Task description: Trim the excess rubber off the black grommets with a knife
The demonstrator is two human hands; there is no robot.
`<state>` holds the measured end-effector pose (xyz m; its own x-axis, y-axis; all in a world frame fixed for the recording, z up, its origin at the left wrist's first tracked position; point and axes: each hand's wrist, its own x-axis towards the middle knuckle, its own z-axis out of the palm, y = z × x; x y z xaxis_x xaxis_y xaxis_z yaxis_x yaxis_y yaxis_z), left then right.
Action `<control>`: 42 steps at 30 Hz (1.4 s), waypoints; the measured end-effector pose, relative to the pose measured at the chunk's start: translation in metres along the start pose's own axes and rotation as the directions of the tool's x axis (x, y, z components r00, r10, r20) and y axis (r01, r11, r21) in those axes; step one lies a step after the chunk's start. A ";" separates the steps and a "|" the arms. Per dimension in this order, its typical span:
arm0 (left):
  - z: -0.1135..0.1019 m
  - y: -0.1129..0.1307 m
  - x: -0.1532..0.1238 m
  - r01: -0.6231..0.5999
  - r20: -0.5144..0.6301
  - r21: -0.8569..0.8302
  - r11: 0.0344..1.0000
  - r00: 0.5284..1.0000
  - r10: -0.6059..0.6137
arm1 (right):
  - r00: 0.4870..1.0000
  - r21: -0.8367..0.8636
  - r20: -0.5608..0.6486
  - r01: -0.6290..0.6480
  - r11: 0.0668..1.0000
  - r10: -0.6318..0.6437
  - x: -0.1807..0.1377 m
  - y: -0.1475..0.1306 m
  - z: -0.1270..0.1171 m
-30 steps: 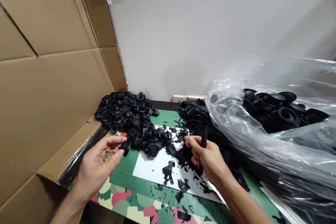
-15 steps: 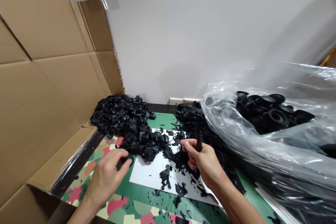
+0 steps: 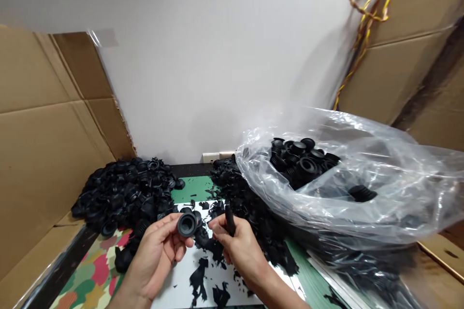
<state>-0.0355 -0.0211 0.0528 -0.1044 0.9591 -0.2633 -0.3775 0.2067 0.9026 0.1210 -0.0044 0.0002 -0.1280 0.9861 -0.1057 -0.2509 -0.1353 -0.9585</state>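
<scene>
My left hand (image 3: 155,253) holds a round black rubber part (image 3: 187,225) between thumb and fingertips, its hollow opening facing me. My right hand (image 3: 239,248) is closed around a thin black-handled tool (image 3: 229,219), right beside the part. Both hands hover over a white sheet (image 3: 181,289) littered with black trimmings. A heap of the same ribbed black parts (image 3: 126,195) lies to the left of my hands.
A clear plastic bag (image 3: 348,188) with more black parts fills the right side. A pile of black scraps (image 3: 250,203) lies between bag and hands. Cardboard box walls (image 3: 43,135) stand at the left, more cardboard (image 3: 406,63) at the right. The green patterned mat (image 3: 97,270) covers the table.
My left hand picked a black part off the mat and raised it toward my right hand. The view has swung right and up, showing more of the bag and the right cardboard.
</scene>
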 end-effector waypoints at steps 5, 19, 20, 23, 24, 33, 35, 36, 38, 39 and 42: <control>0.013 -0.001 0.008 0.018 0.023 0.006 1.000 1.000 -0.018 | 0.996 -0.068 0.005 0.087 0.994 -0.087 -0.001 0.001 -0.003; 0.017 -0.016 0.021 0.063 0.007 -0.002 0.998 0.998 -0.063 | 0.918 -0.327 -0.066 0.350 0.878 -0.390 -0.010 -0.018 -0.005; 0.017 -0.017 0.021 0.065 0.004 -0.004 0.998 0.998 -0.065 | 0.917 -0.329 -0.050 0.359 0.873 -0.396 -0.009 -0.018 -0.006; 0.017 -0.019 0.020 0.046 -0.014 -0.020 0.999 0.999 -0.047 | 0.901 -0.342 0.011 0.412 0.845 -0.435 -0.009 -0.015 -0.006; 0.017 -0.019 0.019 0.038 -0.020 -0.027 0.999 0.999 -0.039 | 0.893 -0.350 0.030 0.431 0.832 -0.450 -0.008 -0.014 -0.006; 0.018 -0.025 0.020 0.015 -0.071 -0.014 1.000 0.997 -0.016 | 0.881 -0.370 0.011 0.442 0.817 -0.472 -0.006 -0.010 -0.006; 0.016 -0.028 0.021 0.023 -0.097 0.000 1.000 0.995 -0.022 | 0.880 -0.331 -0.042 0.435 0.837 -0.474 -0.005 -0.012 -0.010; 0.016 -0.029 0.022 0.025 -0.109 0.007 1.000 0.994 -0.024 | 0.875 -0.309 -0.061 0.441 0.843 -0.480 -0.005 -0.013 -0.012; 0.015 -0.031 0.022 0.025 -0.126 0.016 1.000 0.992 -0.022 | 0.856 -0.286 -0.070 0.474 0.833 -0.512 -0.004 -0.017 -0.018; 0.015 -0.032 0.022 0.021 -0.131 0.017 1.000 0.991 -0.019 | 0.843 -0.293 -0.069 0.494 0.819 -0.533 -0.004 -0.020 -0.021; 0.015 -0.033 0.022 0.007 -0.145 0.011 1.000 0.989 -0.005 | 0.838 -0.316 -0.045 0.505 0.803 -0.544 -0.003 -0.024 -0.027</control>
<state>-0.0115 -0.0044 0.0222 -0.2350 0.9196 -0.3147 -0.3679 0.2155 0.9045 0.1534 -0.0014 0.0167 0.0726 0.9041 0.4212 0.0370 0.4195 -0.9070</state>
